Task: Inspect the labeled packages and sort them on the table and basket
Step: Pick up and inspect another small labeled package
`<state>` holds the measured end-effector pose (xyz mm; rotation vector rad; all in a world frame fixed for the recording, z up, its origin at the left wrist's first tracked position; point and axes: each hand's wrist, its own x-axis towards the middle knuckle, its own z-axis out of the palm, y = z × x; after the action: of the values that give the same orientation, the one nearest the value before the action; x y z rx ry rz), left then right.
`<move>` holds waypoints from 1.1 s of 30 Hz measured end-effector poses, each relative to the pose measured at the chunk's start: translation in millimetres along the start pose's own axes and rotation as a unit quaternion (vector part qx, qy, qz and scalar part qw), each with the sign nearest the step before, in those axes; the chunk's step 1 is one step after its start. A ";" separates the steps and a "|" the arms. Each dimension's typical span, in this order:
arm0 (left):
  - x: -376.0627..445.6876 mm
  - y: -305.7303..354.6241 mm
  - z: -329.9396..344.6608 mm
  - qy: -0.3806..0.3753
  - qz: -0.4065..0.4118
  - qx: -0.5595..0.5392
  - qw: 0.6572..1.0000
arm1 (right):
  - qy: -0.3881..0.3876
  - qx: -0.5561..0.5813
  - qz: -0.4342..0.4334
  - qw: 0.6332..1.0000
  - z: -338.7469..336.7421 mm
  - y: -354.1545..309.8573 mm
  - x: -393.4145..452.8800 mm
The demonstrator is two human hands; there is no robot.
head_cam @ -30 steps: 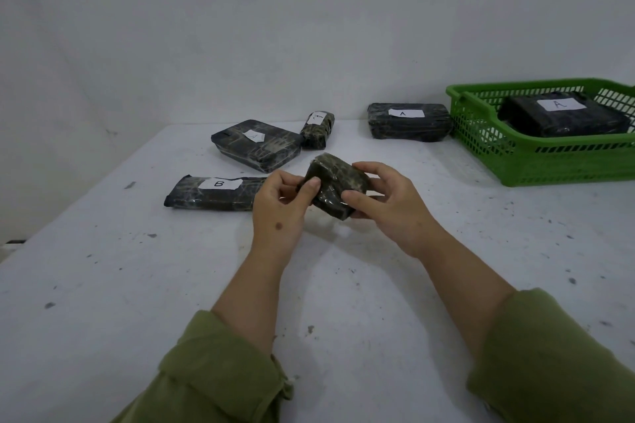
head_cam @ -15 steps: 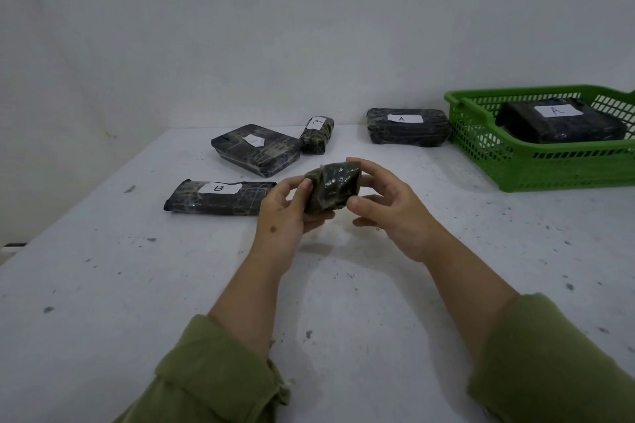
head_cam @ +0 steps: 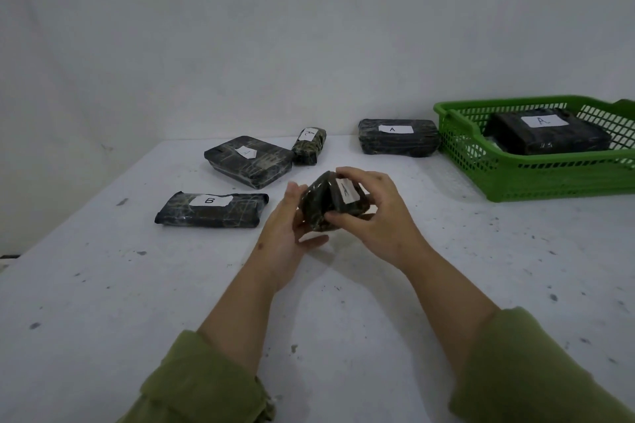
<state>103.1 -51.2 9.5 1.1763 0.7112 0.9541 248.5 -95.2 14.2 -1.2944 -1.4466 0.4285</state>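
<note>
A plain pale wall (head_cam: 240,27) is filling the background, and a white table (head_cam: 86,285), speckled with dark marks, is running up to it. Toward the left, a flat package labelled B (head_cam: 211,209) is lying on the table. Behind it, a wider flat package (head_cam: 248,161) is sitting at an angle, its label unreadable, with a small package (head_cam: 308,145) marked A touching its far right corner. At centre, the left hand (head_cam: 287,237) is cradling a small dark package (head_cam: 335,204) from below with loosely bent fingers, while the right hand (head_cam: 374,216) is pinching it between thumb and fingers, its white A label facing up, above the table. Olive sleeves are covering both forearms. Further right, another A package (head_cam: 398,137) is lying just beside a green basket (head_cam: 549,178), which is holding 1 large package (head_cam: 546,136) marked A.
</note>
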 end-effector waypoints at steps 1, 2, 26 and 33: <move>0.8 -0.7 1.5 0.006 0.011 0.005 1.000 | 0.011 -0.018 -0.007 1.000 -0.9 1.0 0.3; 1.8 -1.7 2.3 0.015 0.019 0.007 1.000 | 0.016 -0.034 -0.014 0.999 -1.4 2.4 0.2; 119.9 -8.0 196.2 -0.112 0.203 0.306 0.923 | 0.099 -0.409 0.008 0.907 -227.2 22.5 58.7; 132.7 -38.3 205.7 -0.186 0.207 0.515 0.811 | -0.002 -0.457 0.132 0.880 -263.8 63.5 89.7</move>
<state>348.7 -24.9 27.6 2.4901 0.6588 0.6055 522.9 -95.1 94.1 -2.2560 -1.5280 -0.1313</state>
